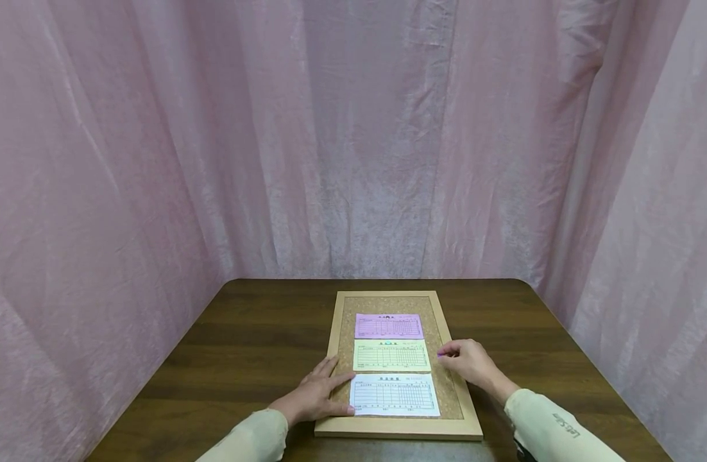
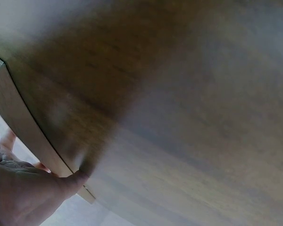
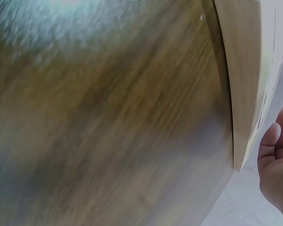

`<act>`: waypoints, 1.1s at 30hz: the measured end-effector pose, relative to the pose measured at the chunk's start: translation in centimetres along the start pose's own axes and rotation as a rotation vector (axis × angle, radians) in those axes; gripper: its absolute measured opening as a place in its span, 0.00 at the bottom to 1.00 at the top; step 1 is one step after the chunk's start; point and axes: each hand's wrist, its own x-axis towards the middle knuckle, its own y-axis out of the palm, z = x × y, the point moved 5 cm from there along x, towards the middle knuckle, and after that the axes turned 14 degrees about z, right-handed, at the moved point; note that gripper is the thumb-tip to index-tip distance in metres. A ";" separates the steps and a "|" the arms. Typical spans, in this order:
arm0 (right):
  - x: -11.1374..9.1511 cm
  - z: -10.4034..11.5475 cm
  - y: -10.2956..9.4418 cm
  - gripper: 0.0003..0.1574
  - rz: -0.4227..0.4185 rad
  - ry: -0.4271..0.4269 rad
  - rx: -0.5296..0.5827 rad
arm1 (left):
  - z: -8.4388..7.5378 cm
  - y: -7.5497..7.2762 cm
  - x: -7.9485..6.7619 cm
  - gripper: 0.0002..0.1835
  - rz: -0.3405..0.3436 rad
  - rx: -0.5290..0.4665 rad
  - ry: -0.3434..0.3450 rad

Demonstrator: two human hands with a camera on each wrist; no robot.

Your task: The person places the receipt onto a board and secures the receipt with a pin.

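Observation:
A wood-framed cork board [image 1: 450, 385] lies on the table. On it, top to bottom, are a pink printed slip [image 1: 388, 326], a yellow-green slip [image 1: 391, 356] and a white slip [image 1: 394, 395]. Small pins show at the top edges of the pink and yellow-green slips. With fingers spread, my left hand [image 1: 315, 394] rests on the board's left frame and touches the white slip's left edge. My right hand [image 1: 471, 364] pinches a small purple push pin [image 1: 439, 355] over the board's right side. In the right wrist view that pin is hidden.
The dark brown wooden table [image 1: 261, 333] extends around the board on both sides. Pink curtains [image 1: 376, 141] hang behind the table and along its left and right sides.

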 end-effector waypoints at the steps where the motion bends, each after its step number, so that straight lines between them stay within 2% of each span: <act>1: 0.0 0.1 0.1 0.05 0.001 -0.005 0.000 | 0.0 0.0 0.0 0.42 -0.001 0.001 0.000; 16: 0.5 0.8 1.4 0.09 0.034 -0.053 0.025 | 0.2 0.0 0.0 0.42 0.020 -0.037 0.011; 33: 0.4 2.3 2.5 0.08 0.055 -0.095 0.002 | 0.3 0.1 0.1 0.42 0.011 -0.028 0.012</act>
